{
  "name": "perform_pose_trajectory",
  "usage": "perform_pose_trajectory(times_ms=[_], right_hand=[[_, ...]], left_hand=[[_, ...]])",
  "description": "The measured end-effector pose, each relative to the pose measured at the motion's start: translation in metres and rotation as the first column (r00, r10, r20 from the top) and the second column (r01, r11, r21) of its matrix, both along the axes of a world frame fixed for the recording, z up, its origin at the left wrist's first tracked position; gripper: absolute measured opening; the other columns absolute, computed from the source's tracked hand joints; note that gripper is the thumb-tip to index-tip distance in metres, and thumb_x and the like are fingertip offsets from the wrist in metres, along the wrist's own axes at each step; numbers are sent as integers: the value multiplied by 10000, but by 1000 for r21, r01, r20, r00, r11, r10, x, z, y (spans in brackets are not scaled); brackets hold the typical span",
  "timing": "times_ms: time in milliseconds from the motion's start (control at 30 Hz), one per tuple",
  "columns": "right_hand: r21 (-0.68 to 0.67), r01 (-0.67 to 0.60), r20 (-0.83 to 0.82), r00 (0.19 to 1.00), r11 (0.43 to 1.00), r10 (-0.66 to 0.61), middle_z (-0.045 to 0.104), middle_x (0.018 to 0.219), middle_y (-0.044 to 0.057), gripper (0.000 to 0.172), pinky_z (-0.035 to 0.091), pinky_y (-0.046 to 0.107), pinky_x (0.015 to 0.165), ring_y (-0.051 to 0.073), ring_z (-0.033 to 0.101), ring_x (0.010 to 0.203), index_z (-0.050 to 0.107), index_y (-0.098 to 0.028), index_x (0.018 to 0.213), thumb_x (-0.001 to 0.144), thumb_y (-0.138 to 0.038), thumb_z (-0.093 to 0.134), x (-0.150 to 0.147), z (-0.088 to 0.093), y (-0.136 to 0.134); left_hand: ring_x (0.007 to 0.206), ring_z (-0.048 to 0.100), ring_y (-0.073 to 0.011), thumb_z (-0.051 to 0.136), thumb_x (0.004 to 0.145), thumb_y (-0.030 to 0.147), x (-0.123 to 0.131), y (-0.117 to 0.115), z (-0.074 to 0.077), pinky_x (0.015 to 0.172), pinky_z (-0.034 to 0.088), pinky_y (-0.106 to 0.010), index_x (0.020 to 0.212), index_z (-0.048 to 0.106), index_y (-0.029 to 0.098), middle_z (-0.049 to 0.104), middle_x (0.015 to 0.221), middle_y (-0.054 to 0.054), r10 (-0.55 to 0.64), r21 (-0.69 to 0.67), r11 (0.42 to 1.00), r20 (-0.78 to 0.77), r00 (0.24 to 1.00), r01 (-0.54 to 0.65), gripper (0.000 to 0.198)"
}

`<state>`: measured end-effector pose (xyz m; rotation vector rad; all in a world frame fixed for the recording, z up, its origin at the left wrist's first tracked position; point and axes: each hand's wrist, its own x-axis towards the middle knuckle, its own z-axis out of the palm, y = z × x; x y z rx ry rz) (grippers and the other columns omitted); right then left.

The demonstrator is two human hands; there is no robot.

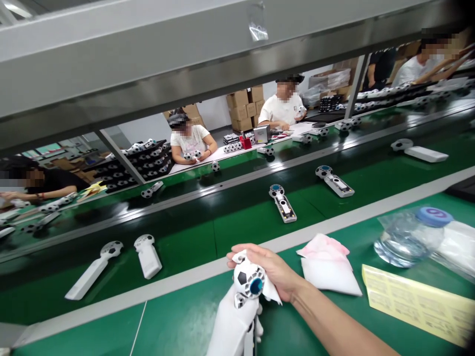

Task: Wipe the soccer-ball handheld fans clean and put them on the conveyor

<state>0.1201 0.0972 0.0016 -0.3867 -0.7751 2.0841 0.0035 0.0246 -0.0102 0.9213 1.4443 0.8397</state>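
My right hand [267, 264] clenches a white cloth [273, 291] against the soccer-ball toy [248, 279]; a slipping cloth could drop it. I cannot see my left hand.

Water bottle [410, 237] right of a folded cloth [330, 269], conveyor belt [237, 237] behind both

On the blue cap [434, 216] of the water bottle [404, 244] stands one number, 6 or 9; the yellow sheet's [417, 304] print is too small.

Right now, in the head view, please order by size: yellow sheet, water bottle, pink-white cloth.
Largest: the yellow sheet. Then the water bottle and the pink-white cloth look about alike, so I cannot rank them.
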Motion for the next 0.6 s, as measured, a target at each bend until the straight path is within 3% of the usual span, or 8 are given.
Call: perform_pose_trajectory(times_ms=[200,300,500,600], right_hand=[[45,-64,31,998,997,63,590,1150,170,369,401,434,907,265,553,1062,612,-133,1057,727,-280,685,2,-3,-1],[63,-62,74,996,996,57,599,1136,166,395,420,427,881,263,573,1028,599,-135,1080,717,-261,690,4,-3,0],[40,-41,171,985,998,34,640,1063,156,456,463,411,806,266,609,960,575,-153,1106,698,-319,694,0,-3,-4],[-48,49,228,973,998,-37,664,1012,145,442,480,381,784,264,622,932,602,-150,1059,687,-371,692,-5,-13,-5]], left_hand=[[402,501,-108,624,666,556,2,-2,-4,380,394,-238,721,483,169,555,614,-6,-18,-2,1000,13,1000,18,416],[420,484,-74,559,768,493,1,-3,-7,392,398,-210,794,509,147,544,637,14,-48,-14,999,23,999,48,350],[680,565,-102,492,861,348,-10,-14,0,588,496,-253,1003,547,134,587,874,-30,-97,-24,995,9,995,97,262],[757,577,-125,506,855,333,-13,-18,5,639,508,-284,1036,542,145,585,946,-46,-87,1,996,-38,995,87,264]])
